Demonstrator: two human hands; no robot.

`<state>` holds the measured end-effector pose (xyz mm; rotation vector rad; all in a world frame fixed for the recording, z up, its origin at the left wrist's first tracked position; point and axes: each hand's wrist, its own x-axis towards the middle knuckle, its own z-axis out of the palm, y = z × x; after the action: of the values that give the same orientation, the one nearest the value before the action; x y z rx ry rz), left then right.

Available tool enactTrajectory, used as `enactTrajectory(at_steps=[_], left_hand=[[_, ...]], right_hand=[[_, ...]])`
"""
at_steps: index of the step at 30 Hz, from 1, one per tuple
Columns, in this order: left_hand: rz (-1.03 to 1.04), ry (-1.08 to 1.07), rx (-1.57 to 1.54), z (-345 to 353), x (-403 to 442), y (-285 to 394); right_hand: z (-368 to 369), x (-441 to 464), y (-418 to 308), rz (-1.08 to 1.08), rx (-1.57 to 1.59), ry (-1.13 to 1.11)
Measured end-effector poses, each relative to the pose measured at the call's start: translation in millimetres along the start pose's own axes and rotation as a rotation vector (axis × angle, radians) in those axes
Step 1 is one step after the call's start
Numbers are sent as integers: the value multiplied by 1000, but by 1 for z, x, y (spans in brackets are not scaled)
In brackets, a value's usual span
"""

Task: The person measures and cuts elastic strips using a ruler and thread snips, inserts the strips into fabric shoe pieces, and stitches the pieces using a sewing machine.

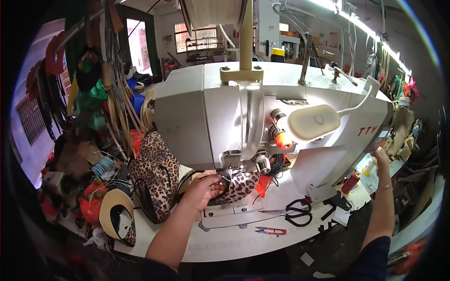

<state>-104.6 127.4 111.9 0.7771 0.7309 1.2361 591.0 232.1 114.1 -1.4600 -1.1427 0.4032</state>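
The sewing machine (183,124) is wearing a smooth, light semi-gloss casing, with shiny metal fittings. Between 5 and 6 o'clock, the leopard-print piece (241,188) is looking like matt cloth. Between 4 and 5 o'clock, the scissors (299,216) are showing metal blades and glossy black handles. At 7 o'clock, the tabletop (197,243) is appearing smooth.

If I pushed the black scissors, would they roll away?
Probably not: the scissors lie flat on the table, so they'd likely slide. Their blades look like metal, so they should feel stiff, but they might swing open at the joint.
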Motion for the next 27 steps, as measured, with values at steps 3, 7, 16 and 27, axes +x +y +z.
enactTrajectory(at_steps=[3, 7, 16, 27], left_hand=[[40, 72, 67, 4, 3, -2], [51, 129, 103, 8, 8, -4], [129, 98, 257, 10, 9, -7], [198, 78, 215, 11, 8, -12]], right_hand=[[3, -12, -49, 62, 534, 266], [4, 3, -166, -137, 381, 236], [9, -1, -62, -632, -239, 207], [143, -201, -93, -647, -209, 507]])
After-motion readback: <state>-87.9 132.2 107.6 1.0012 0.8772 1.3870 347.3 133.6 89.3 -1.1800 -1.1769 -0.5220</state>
